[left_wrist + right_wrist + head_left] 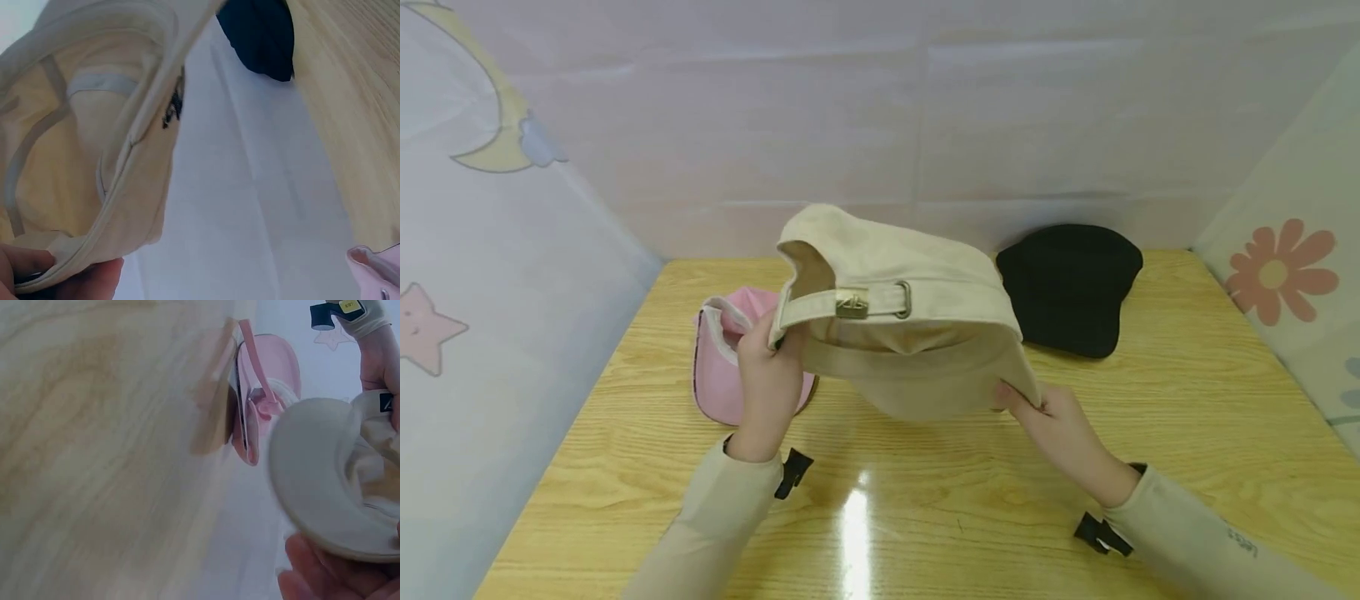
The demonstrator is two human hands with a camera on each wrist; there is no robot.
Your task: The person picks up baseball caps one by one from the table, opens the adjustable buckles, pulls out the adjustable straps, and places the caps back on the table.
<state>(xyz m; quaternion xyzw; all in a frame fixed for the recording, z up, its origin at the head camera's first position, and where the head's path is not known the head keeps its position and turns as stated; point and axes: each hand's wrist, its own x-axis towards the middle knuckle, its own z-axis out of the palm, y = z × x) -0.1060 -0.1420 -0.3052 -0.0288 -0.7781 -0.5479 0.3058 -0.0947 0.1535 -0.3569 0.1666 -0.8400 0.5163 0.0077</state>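
Observation:
Both hands hold a beige baseball cap up above the table, its back strap with a metal buckle facing me and its underside partly showing. My left hand pinches the cap's rim at the left, by the strap. At the other end, my right hand grips the edge of the brim. The left wrist view shows the inside of the beige cap, with the left thumb inside the rim and fingers outside. In the right wrist view, right-hand fingers lie under the brim.
A pink cap lies on the wooden table behind my left hand, partly hidden by it. Toward the back right rests a black cap. Patterned cloth walls stand along the back and sides.

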